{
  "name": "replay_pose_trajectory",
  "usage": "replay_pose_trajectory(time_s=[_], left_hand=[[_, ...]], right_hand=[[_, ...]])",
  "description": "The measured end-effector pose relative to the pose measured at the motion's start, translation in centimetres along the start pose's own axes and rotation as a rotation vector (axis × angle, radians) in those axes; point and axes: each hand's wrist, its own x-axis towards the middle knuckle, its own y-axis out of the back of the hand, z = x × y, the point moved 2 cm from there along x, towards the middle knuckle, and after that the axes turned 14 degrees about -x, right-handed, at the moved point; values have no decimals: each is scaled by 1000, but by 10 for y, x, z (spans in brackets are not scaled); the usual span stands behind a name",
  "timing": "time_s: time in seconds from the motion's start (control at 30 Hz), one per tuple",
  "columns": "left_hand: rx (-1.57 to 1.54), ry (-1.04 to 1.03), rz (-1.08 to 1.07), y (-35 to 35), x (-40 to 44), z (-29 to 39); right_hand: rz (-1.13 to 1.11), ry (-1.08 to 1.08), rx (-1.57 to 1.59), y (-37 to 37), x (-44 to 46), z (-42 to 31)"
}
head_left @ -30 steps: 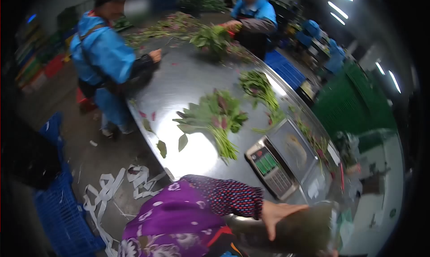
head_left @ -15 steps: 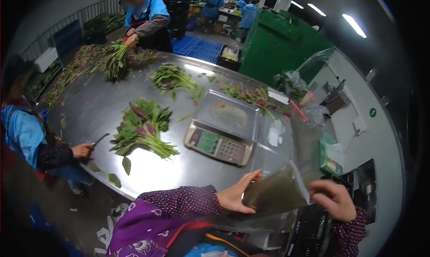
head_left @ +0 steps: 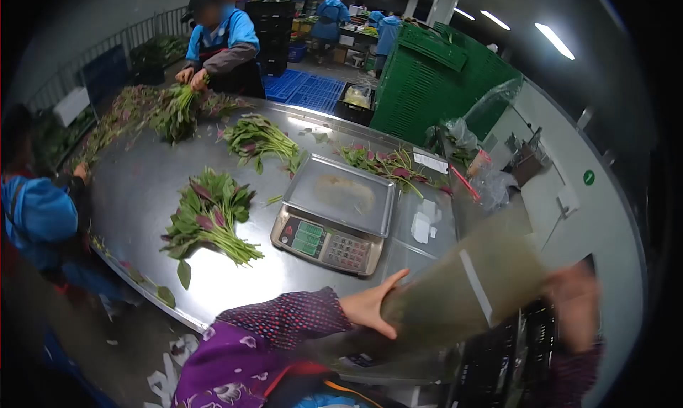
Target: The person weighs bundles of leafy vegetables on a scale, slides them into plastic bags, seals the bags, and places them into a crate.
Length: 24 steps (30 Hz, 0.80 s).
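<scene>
A translucent olive-tinted plastic bag with a pale strip across it stretches between my hands at the table's front right. My left hand is at the bag's left end, thumb and forefinger spread wide around its edge. At the bag's far right end is my right hand, smeared by motion, its fingers apparently closed on the bag's edge. Just beyond the bag stands a digital scale with a bare metal pan. Left of the scale lies a bunch of leafy green-and-purple stems.
A second leafy bunch and loose stems lie farther back on the metal table. White labels sit right of the scale. One co-worker handles greens across the table; another stands left. Black crates are below right.
My right hand has moved right, and the bag now spans a longer stretch between my hands. My left hand stays near its place. The left co-worker's hand has drawn back from the table's front edge.
</scene>
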Motion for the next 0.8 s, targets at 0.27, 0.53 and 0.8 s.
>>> replay_pose_trajectory(time_s=[0.27,0.53,0.8], left_hand=[[96,-221,-80,-23,121,-20],[1043,-267,-279,8,-60,-157],[469,854,586,-17,-128,-198]], right_hand=[[1027,-411,82,-4,-68,61],[647,-523,-401,-243,-74,123],[-246,-500,-106,-448,-83,30]])
